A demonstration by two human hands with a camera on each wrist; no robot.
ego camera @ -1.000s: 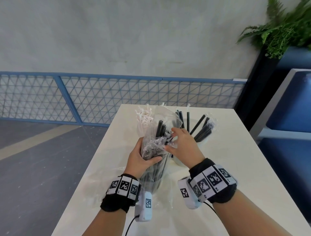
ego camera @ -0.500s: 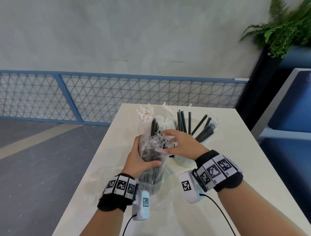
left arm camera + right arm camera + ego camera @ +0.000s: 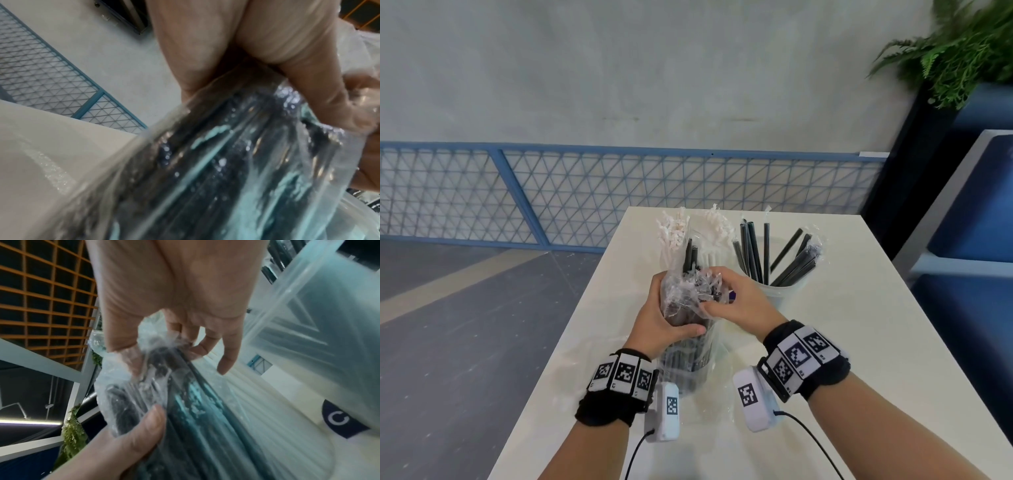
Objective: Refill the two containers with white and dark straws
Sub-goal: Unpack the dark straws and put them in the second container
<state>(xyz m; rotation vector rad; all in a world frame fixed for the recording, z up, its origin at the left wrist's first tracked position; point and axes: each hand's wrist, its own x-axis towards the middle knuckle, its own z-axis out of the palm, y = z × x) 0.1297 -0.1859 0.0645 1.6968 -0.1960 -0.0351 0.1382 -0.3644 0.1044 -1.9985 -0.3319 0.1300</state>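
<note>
Just before the dark-straw container (image 3: 779, 291), left hand (image 3: 661, 322) grips the bag of dark straws (image 3: 688, 339), right hand (image 3: 736, 301) pinching its crumpled top; both containers look part-filled, refilling unfinished.

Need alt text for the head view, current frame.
Left hand grips a clear plastic bag of dark straws upright on a white table while the right hand pinches its crumpled top. Behind stand a clear container of dark straws and white straws.
</note>
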